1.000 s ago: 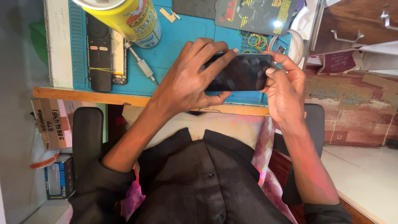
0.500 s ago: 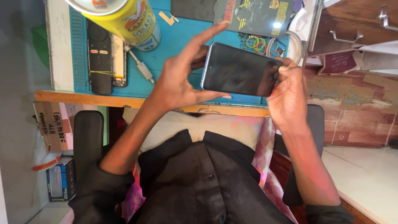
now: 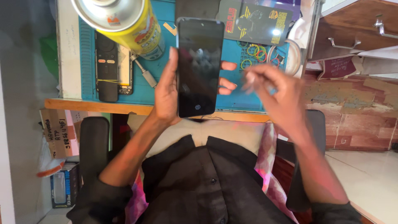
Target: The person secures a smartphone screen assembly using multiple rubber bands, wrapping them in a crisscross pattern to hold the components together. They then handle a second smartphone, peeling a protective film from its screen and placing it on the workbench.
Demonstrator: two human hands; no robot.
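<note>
My left hand (image 3: pixel 165 94) holds a black smartphone (image 3: pixel 199 66) upright by its left edge, dark screen towards me, fingertips showing past its right edge. The phone hangs above a blue work mat (image 3: pixel 87 62) on a wooden-edged table (image 3: pixel 95 105). To the right of the phone is my right hand (image 3: pixel 275 93), blurred by motion and apart from the phone. Its fingers are loosely curled, with nothing seen in them.
A yellow spray can (image 3: pixel 124 23) stands at the mat's far left, with a black remote (image 3: pixel 107 66) and an opened device (image 3: pixel 125 68) beside it. Coloured rubber bands (image 3: pixel 253 56) and a dark printed packet (image 3: pixel 257 20) lie behind. Wooden drawers (image 3: pixel 352 29) are at right, a chair armrest (image 3: pixel 93 145) lower left.
The phone turned from lying sideways in both hands to upright in my left hand alone. My right hand let go and moved off to the right.
</note>
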